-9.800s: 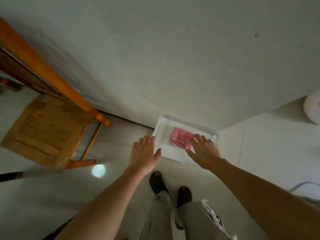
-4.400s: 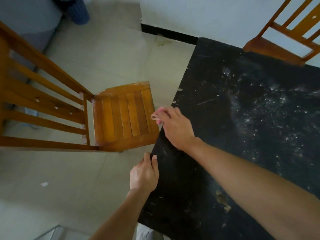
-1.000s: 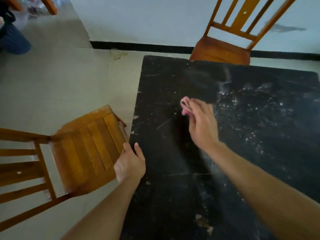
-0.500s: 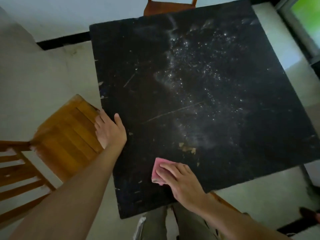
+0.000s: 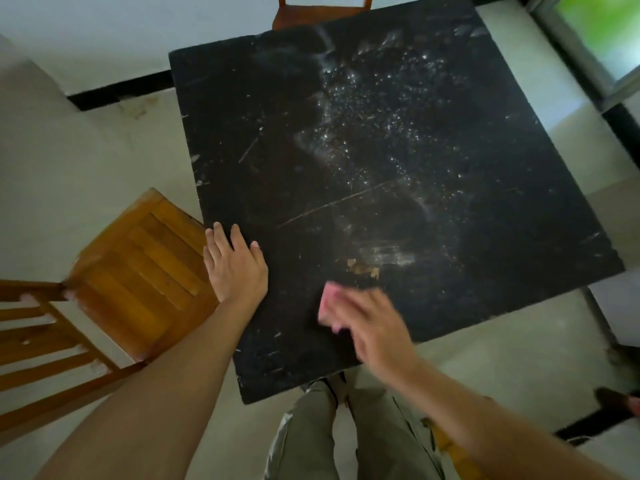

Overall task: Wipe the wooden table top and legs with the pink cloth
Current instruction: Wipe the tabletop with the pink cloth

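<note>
A square dark table top [image 5: 363,161] fills the middle of the view, speckled with pale dust and scratches. My right hand [image 5: 372,329] presses the folded pink cloth [image 5: 329,301] onto the table near its front edge; the hand is blurred with motion and covers most of the cloth. My left hand [image 5: 235,268] lies flat on the table's left edge, fingers apart, holding nothing. A tan stain [image 5: 363,268] sits just beyond the cloth. The table legs are hidden below the top.
An orange wooden chair [image 5: 138,275] stands against the table's left side, and another chair [image 5: 322,10] at the far side. My legs [image 5: 346,431] are at the table's near corner. Pale tiled floor surrounds the table; a doorway [image 5: 602,32] is at top right.
My right hand with the cloth has slid a little to the right along the front of the table. My left hand has moved further onto the table top and flattened.
</note>
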The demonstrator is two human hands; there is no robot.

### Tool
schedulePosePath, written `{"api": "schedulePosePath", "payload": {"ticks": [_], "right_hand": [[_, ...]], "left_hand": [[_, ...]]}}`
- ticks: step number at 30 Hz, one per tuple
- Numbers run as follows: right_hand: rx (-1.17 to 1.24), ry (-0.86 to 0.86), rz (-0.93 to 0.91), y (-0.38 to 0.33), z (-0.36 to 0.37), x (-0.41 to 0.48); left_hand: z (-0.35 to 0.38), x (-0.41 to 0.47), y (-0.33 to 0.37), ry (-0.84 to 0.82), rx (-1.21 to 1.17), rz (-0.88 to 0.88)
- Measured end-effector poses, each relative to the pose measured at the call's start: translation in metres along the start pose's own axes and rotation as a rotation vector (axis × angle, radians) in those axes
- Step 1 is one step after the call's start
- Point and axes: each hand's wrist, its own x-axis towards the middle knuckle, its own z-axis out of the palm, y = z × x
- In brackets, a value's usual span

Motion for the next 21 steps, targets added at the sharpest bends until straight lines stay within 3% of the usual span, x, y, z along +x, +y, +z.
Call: {"api": "schedulePosePath", "payload": {"ticks": [3, 5, 8, 10, 12, 15, 19, 21], "right_hand": [[-0.021, -0.109, -0.098, -0.001, 0.02, -0.048], [-0.042, -0.032, -0.055, 0.031, 0.009, -0.041], [-0.144, 0.181, 0.211, 0.111, -0.04, 0.001], [-0.184, 0.218, 0.436, 0.154, -0.079, 0.034], [-0.212, 0.267, 0.513, 0.158, -0.098, 0.062], [-0.193, 0.301, 0.237, 0.101, -0.075, 0.079], [-0.084, -0.105, -0.186, 0.028, -0.007, 0.047], [-0.088, -0.186, -0.3, 0.04, 0.004, 0.053]], "left_hand": [[0.007, -0.001, -0.002, 0.039, -0.004, -0.002], [0.013, -0.002, -0.003, 0.068, -0.014, 0.002], [0.014, -0.001, -0.002, 0.075, -0.015, -0.004], [0.013, -0.001, -0.001, 0.075, -0.006, -0.009], [0.011, 0.0, 0.0, 0.065, -0.006, -0.002], [0.007, 0.008, 0.003, 0.057, -0.012, 0.043], [0.001, 0.038, 0.017, 0.054, -0.007, 0.104], [-0.001, 0.06, 0.027, 0.064, -0.009, 0.098]]}}
